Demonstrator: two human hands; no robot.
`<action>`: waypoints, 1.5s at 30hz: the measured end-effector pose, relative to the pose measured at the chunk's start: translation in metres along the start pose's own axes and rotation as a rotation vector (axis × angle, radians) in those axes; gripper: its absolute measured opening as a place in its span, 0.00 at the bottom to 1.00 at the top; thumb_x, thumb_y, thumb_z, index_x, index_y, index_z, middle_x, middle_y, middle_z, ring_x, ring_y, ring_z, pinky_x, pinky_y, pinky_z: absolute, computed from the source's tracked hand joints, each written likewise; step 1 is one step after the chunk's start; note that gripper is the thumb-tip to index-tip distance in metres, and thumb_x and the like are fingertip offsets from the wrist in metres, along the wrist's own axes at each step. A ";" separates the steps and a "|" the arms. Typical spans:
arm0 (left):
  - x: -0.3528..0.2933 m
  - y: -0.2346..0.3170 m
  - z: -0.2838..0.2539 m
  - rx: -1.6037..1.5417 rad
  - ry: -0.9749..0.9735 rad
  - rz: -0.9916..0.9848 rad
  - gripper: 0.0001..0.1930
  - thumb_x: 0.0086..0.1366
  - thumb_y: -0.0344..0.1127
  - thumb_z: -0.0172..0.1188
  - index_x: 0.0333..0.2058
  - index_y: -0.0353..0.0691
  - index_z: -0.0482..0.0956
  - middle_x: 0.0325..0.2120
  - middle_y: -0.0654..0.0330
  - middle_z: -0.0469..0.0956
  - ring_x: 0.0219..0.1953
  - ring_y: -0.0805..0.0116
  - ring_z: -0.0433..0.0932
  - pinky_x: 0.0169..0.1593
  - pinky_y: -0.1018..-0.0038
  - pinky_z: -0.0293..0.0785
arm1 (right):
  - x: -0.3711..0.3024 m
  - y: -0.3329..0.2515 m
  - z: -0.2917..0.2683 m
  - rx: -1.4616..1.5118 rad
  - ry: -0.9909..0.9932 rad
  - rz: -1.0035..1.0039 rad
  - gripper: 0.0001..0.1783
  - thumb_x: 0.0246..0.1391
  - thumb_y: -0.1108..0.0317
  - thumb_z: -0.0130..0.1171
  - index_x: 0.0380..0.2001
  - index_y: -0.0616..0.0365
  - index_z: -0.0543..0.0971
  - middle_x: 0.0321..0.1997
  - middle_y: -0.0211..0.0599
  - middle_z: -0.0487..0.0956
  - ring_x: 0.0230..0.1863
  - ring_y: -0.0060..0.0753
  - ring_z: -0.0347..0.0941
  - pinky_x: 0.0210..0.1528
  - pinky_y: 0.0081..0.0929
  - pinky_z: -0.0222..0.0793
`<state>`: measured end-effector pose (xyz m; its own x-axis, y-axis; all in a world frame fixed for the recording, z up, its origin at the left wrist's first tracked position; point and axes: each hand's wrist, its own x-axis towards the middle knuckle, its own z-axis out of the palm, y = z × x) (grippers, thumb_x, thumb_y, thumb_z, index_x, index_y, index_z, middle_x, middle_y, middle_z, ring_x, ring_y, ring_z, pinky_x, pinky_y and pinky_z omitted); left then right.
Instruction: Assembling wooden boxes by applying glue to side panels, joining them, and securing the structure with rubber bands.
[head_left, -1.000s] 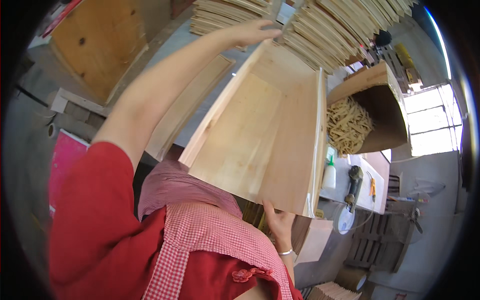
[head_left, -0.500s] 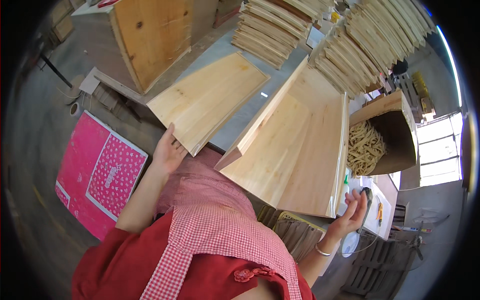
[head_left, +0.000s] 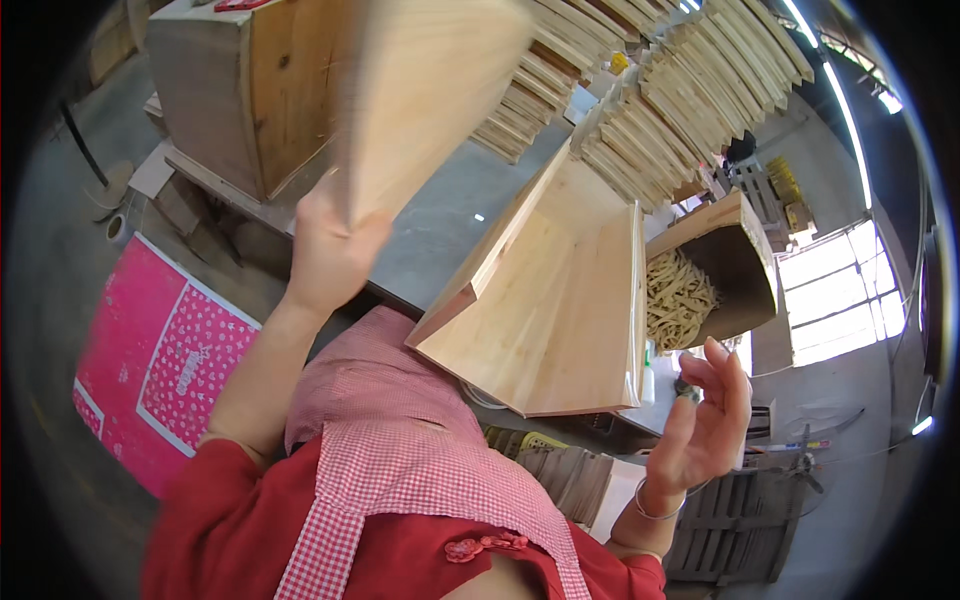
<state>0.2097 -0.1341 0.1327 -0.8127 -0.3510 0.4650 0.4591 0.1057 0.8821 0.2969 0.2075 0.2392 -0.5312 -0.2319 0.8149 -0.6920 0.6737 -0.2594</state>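
My left hand (head_left: 335, 245) grips the lower corner of a pale wooden panel (head_left: 425, 100), which is lifted off the table and tilted up, its edge smeared by motion. To the right of it lies an open wooden box or drawer (head_left: 540, 310) made of pale boards, its near end jutting past the table's front edge. My right hand (head_left: 705, 425) is raised just beyond the box's near right corner. Its fingers are apart and slightly curled, and nothing shows in them.
Stacks of thin wooden boards (head_left: 690, 90) rise behind the box. A cardboard carton (head_left: 760, 270) with pale strips inside is at right. On the left stand a large wooden case (head_left: 215, 100) and a pink patterned box (head_left: 130, 330). The grey tabletop (head_left: 430, 225) shows between.
My left hand has taken hold of the panel that lay on the table and raised it. My right hand has moved up. The whole view has shifted a little.
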 end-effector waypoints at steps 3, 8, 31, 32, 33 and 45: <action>0.016 0.040 0.026 0.390 -0.211 0.634 0.27 0.50 0.25 0.63 0.54 0.35 0.80 0.47 0.52 0.82 0.46 0.54 0.82 0.52 0.66 0.78 | 0.022 -0.045 0.005 -0.086 -0.121 -0.307 0.29 0.57 0.74 0.63 0.62 0.68 0.72 0.55 0.57 0.80 0.45 0.43 0.81 0.54 0.38 0.76; 0.024 0.072 0.109 0.489 -0.376 1.064 0.22 0.55 0.31 0.61 0.49 0.33 0.80 0.39 0.57 0.81 0.44 0.60 0.80 0.47 0.65 0.78 | 0.059 -0.083 -0.003 -0.605 -0.482 -0.586 0.33 0.50 0.62 0.74 0.58 0.61 0.76 0.53 0.46 0.80 0.50 0.47 0.79 0.53 0.42 0.73; -0.009 -0.003 0.041 0.088 -0.540 0.280 0.36 0.55 0.37 0.76 0.62 0.37 0.76 0.44 0.58 0.73 0.47 0.61 0.74 0.56 0.66 0.71 | 0.020 0.033 0.038 -0.751 -0.715 -0.196 0.29 0.46 0.76 0.60 0.56 0.61 0.76 0.38 0.42 0.72 0.39 0.44 0.75 0.39 0.36 0.72; -0.009 -0.009 0.040 0.054 -0.569 0.244 0.35 0.56 0.38 0.76 0.62 0.37 0.76 0.43 0.58 0.72 0.47 0.61 0.73 0.56 0.67 0.70 | 0.020 0.033 0.040 -0.752 -0.713 -0.201 0.29 0.47 0.75 0.59 0.56 0.61 0.76 0.38 0.42 0.72 0.39 0.44 0.75 0.39 0.36 0.72; -0.010 -0.013 0.040 0.021 -0.598 0.208 0.35 0.57 0.40 0.76 0.62 0.37 0.77 0.42 0.57 0.72 0.46 0.61 0.73 0.55 0.68 0.70 | 0.019 0.033 0.042 -0.753 -0.722 -0.197 0.29 0.47 0.75 0.59 0.56 0.61 0.76 0.37 0.42 0.73 0.39 0.43 0.75 0.39 0.36 0.72; -0.011 -0.032 0.039 -0.111 -0.672 0.141 0.29 0.60 0.27 0.70 0.61 0.36 0.78 0.46 0.59 0.74 0.50 0.66 0.75 0.58 0.71 0.73 | 0.015 0.030 0.054 -0.727 -0.718 -0.191 0.28 0.48 0.76 0.58 0.56 0.62 0.75 0.37 0.41 0.72 0.39 0.44 0.74 0.40 0.35 0.72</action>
<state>0.1899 -0.0978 0.1022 -0.7721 0.3150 0.5519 0.5814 -0.0004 0.8136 0.2415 0.1868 0.2160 -0.7749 -0.5817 0.2472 -0.4597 0.7871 0.4112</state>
